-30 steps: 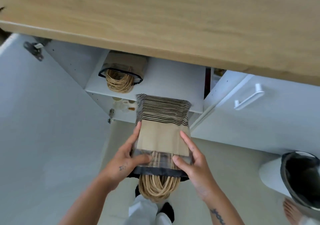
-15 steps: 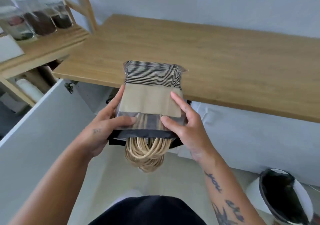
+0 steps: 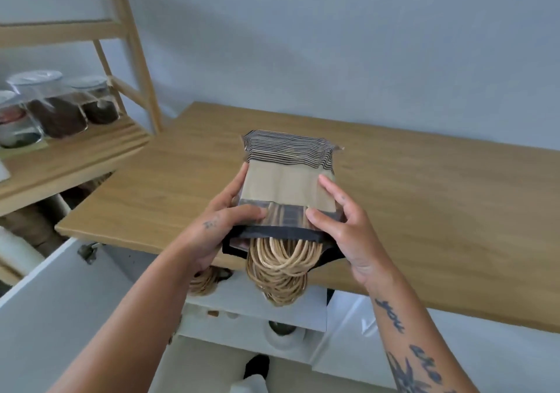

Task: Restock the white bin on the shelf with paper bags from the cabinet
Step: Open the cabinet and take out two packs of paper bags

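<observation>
Bundle of paper bags [image 3: 289, 182] raised above counter [image 3: 424, 198] | both hands [image 3: 342, 220] (handles toward wearer) — long axis away.

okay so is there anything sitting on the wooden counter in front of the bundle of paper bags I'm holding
Nothing visible. Both hands, left and right, hold the bundle of paper bags over the bare wooden counter. The jars stand off to the left on the shelf. No white bin shows.

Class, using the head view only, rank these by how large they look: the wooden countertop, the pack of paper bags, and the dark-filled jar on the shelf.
1. Wooden countertop, largest by far.
2. Pack of paper bags, though nearness to the camera enlarges it.
3. Dark-filled jar, smallest, but it stands farther off, so its true size against the pack is unsure.
</observation>
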The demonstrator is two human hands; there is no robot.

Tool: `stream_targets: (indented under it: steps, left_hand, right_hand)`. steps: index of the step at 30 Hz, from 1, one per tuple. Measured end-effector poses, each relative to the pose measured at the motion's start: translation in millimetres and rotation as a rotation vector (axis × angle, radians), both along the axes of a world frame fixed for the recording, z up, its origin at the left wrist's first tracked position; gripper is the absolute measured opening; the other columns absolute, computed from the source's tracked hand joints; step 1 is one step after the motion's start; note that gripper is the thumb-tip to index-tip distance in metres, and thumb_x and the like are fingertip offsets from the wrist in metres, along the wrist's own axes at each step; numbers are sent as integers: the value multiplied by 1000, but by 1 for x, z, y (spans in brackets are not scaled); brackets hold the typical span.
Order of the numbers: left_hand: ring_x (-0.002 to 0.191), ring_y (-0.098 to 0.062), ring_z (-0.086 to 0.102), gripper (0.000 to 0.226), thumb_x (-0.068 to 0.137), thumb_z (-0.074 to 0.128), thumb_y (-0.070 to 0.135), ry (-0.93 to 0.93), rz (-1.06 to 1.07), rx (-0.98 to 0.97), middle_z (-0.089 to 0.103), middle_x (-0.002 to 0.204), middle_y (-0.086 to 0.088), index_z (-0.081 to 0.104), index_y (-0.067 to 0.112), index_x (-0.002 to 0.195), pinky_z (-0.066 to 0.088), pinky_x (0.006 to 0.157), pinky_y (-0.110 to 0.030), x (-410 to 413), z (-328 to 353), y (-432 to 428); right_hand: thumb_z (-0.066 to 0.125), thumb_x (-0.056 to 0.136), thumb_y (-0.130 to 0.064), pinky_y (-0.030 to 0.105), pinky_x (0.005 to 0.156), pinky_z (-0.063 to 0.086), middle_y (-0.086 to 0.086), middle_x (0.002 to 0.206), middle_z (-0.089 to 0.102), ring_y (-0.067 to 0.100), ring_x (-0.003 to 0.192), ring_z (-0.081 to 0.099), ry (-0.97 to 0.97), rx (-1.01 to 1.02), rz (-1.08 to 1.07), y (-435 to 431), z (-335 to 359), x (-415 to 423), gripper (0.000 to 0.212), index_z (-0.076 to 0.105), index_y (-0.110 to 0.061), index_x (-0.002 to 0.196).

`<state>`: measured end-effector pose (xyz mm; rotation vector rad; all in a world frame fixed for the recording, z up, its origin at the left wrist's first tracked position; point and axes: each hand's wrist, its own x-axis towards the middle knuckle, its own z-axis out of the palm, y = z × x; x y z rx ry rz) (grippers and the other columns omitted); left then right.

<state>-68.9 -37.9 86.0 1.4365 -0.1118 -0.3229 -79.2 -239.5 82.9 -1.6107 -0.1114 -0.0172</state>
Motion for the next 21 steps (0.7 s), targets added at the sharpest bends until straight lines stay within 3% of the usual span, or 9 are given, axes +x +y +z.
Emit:
stream_targets:
  steps: [4,8,11,14,16,19,21]
  left_hand:
    - [93,-23,62,99,51,72,30,10,-57,20,57,126,2,28,56,136,50,73,-38,80,7,1]
    - [103,-22,62,93,63,69,22,8,-115,2,57,128,3,25,53,139,55,73,-33,159,10,-6]
    - [107,-25,60,95,62,69,22,20,-135,-21,54,131,1,23,52,140,54,72,-33,208,6,-15]
    - [114,-29,56,98,65,72,21,46,-152,-47,50,136,-2,20,49,142,51,78,-35,252,-3,-26]
    - [117,-27,55,96,72,72,18,67,-157,-59,46,140,0,16,47,144,51,82,-36,275,-11,-36]
    - [121,-23,50,88,81,67,13,126,-152,-52,40,145,0,15,43,145,45,100,-40,298,-30,-51]
    - [126,-21,44,85,82,66,14,152,-152,-14,33,150,0,17,42,145,35,110,-40,307,-44,-58]
  right_hand:
    - [69,78,-11,4,80,44,-29,111,54,-14,102,56,23,32,-68,2,5,69,56,49,-40,121]
    - [68,79,-6,-2,67,42,-29,104,54,-26,81,56,30,33,-116,-5,11,140,57,50,-32,126]
    - [66,79,-2,-1,64,42,-24,103,57,-19,80,60,41,17,-154,-10,11,188,57,50,-29,127]
    - [66,79,-4,4,67,47,-13,111,62,2,95,63,96,-10,-172,-20,8,226,58,50,-28,129]
    - [66,79,-4,9,72,50,-9,115,62,5,99,61,137,-27,-190,-30,4,248,59,49,-26,131]
    - [65,80,-2,16,80,48,-3,121,60,10,102,60,197,-64,-222,-40,-8,273,60,47,-22,133]
    - [64,81,-2,14,75,48,-7,120,58,5,98,59,238,-86,-222,-43,-18,282,61,45,-21,135]
